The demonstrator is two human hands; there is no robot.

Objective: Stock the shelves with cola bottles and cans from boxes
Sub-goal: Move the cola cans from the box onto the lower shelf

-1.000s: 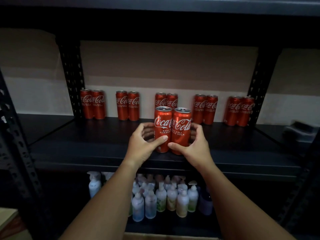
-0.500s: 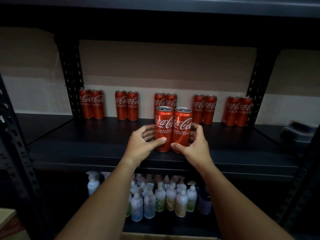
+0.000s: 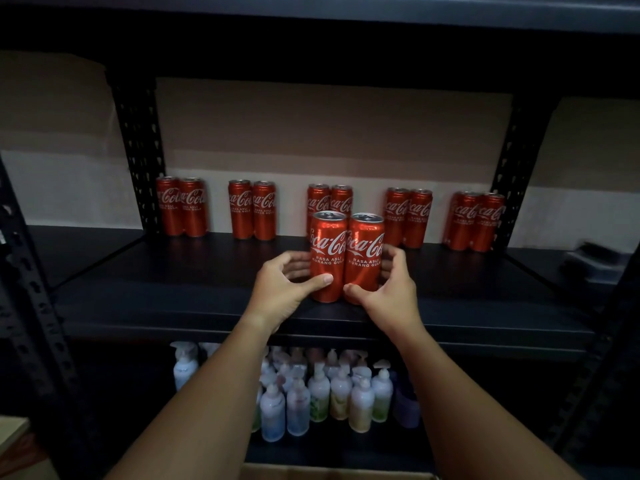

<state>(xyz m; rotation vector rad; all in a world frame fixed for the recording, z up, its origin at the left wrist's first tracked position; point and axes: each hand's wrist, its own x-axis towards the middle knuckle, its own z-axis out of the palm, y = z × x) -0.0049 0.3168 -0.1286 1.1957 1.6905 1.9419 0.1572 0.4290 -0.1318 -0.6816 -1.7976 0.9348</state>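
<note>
I'm looking into a dim storage rack of black perforated steel uprights (image 3: 140, 147) against a pale wall with a brown band across it, and the matt black shelf board (image 3: 180, 289) runs across the middle of my view.

Near the front edge of that shelf stand two slim red aluminium cola cans side by side, upright and touching: the left front can (image 3: 328, 252) and the right front can (image 3: 364, 252), both glossy, with white script lettering and silver rimmed tops. My left hand (image 3: 282, 289) wraps the left front can, thumb laid across its lower face and fingers curled round the far side. My right hand (image 3: 391, 289) grips the right front can the same way, thumb at its base, fingers behind.

Behind them, along the back of the shelf, five pairs of the same red cans stand upright: far-left pair (image 3: 181, 206), second pair (image 3: 252, 209), middle pair (image 3: 330, 202) partly hidden by the front cans, fourth pair (image 3: 408, 217), and far-right pair (image 3: 476, 221). Each pair stands well apart from the next.

On the shelf below sits a crowd of white plastic pump bottles (image 3: 329, 393) with pastel labels, smooth and rounded, packed close. At the bottom edge a brown cardboard box rim (image 3: 332, 474) shows.
</note>
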